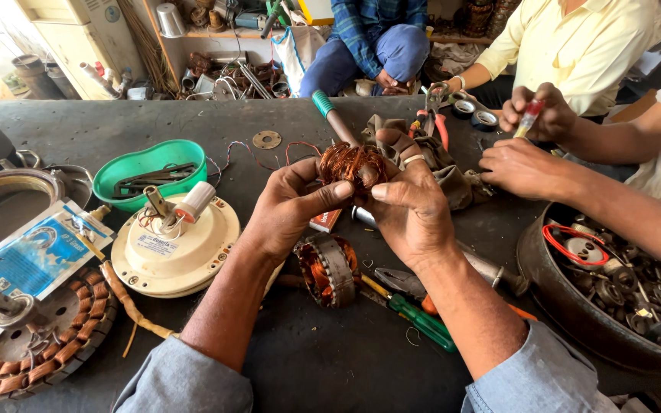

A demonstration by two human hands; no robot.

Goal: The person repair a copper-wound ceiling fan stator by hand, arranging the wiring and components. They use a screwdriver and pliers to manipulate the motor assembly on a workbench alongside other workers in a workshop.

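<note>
A copper coil (352, 164) is pinched between the fingertips of the left hand (292, 206) and right hand (411, 206), above a stator (329, 269).

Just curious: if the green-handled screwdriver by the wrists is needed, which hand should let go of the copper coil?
Probably the right hand: the green-handled screwdriver lies just below its wrist. Both hands grip the copper coil; the left hand is farther away.

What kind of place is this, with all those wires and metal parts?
Probably a small repair workshop for fan motors. Both hands hold a copper wire coil, a cream fan motor housing sits nearby, and a pan of metal parts stands at right.
</note>
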